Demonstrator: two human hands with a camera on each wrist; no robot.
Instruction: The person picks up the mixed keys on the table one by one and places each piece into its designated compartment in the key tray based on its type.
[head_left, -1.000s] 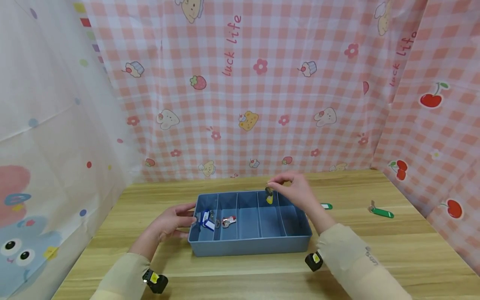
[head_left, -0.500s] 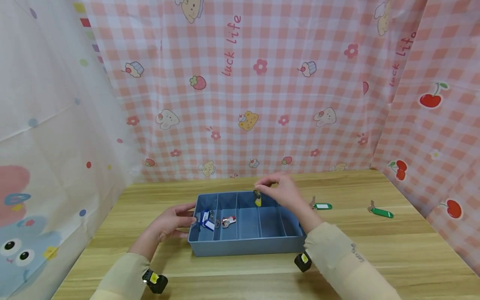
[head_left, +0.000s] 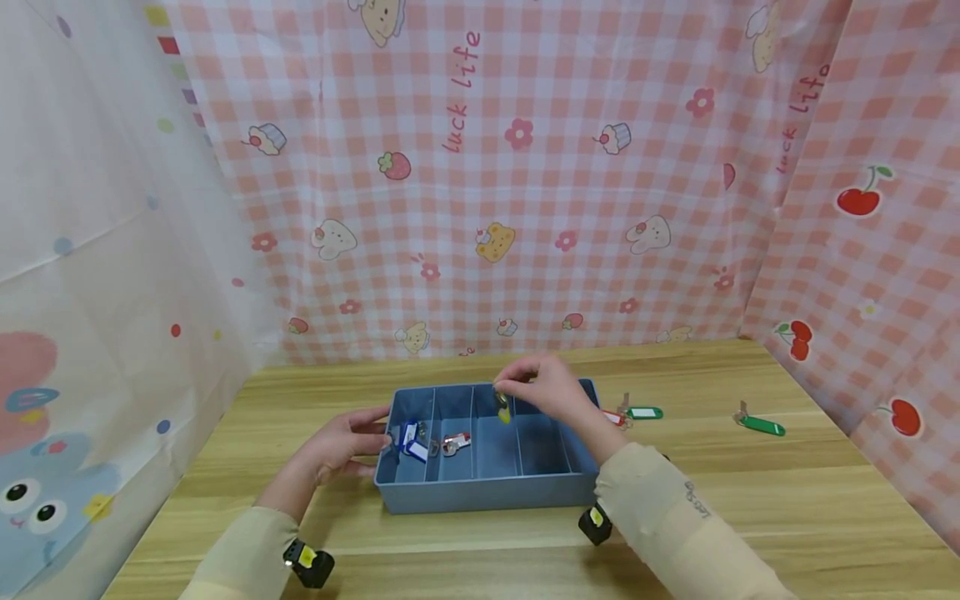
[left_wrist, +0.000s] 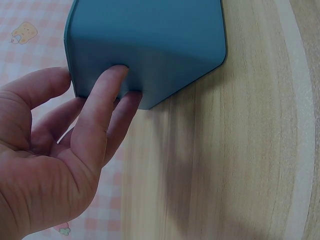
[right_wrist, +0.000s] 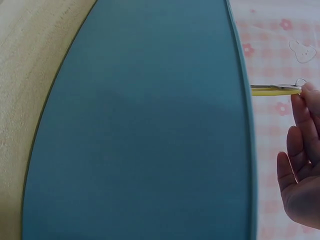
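Observation:
A blue-grey divided box (head_left: 495, 492) stands on the table. My left hand (head_left: 348, 442) is at its left end; in the left wrist view the fingers (left_wrist: 95, 115) touch the outer end wall, fairly straight. My right hand (head_left: 551, 392) pinches a yellow key tag (head_left: 503, 408) by its ring, so tag and key hang over the third compartment from the left. In the right wrist view the yellow tag (right_wrist: 272, 92) appears beyond the box rim. Blue key tags (head_left: 412, 442) lie in the leftmost compartment. A red key tag with a key (head_left: 456, 443) lies in the second.
Right of the box, partly behind my right arm, lies another red key tag (head_left: 615, 417). A green key tag (head_left: 645, 412) lies beside it, and another green key tag (head_left: 761, 425) sits farther right. Checked cloth (head_left: 525, 192) hangs behind the table.
My right hand has moved left with the yellow key tag, from the box's right part to above the third compartment. Tags right of the box have come into view. The left hand stays put.

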